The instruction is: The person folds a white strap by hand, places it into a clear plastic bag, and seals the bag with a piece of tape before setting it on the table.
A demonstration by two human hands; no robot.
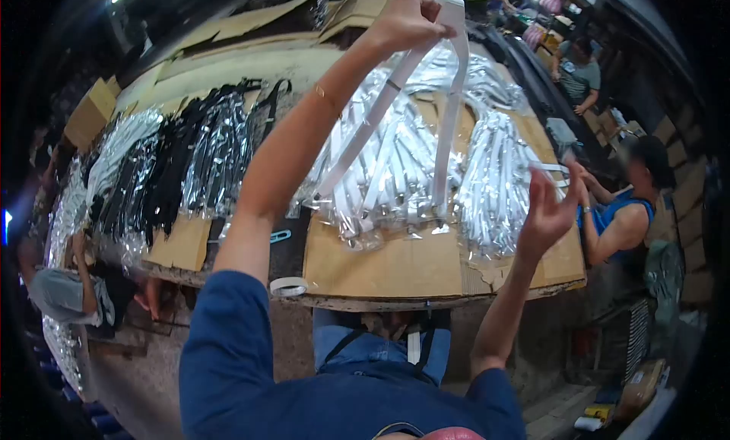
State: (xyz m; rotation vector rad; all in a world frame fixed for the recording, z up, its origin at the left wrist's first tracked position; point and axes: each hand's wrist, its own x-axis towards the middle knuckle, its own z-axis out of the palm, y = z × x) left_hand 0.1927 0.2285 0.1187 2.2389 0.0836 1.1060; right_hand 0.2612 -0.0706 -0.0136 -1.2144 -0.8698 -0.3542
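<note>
My left hand [407, 22] is raised high over the worktable, its fingers closed on a long white belt [451, 98]. The belt hangs in two lengths from the fingers, with a shiny, buckle-like piece at its top end. Its lower ends come down over a pile of white belts [388, 151] in clear plastic sleeves. My right hand [546, 216] is up at the right, fingers apart and pointing upward, with nothing visible in it. It is nearest to another bundle of sleeved white belts [490, 182].
Black belts [182, 151] in plastic lie on the left of the table. A tape roll [289, 286] and a blue-handled cutter [280, 236] are near the front edge. Cardboard sheets [388, 265] cover the table. A co-worker in blue [627, 208] is close on the right; another person [65, 292] is at left.
</note>
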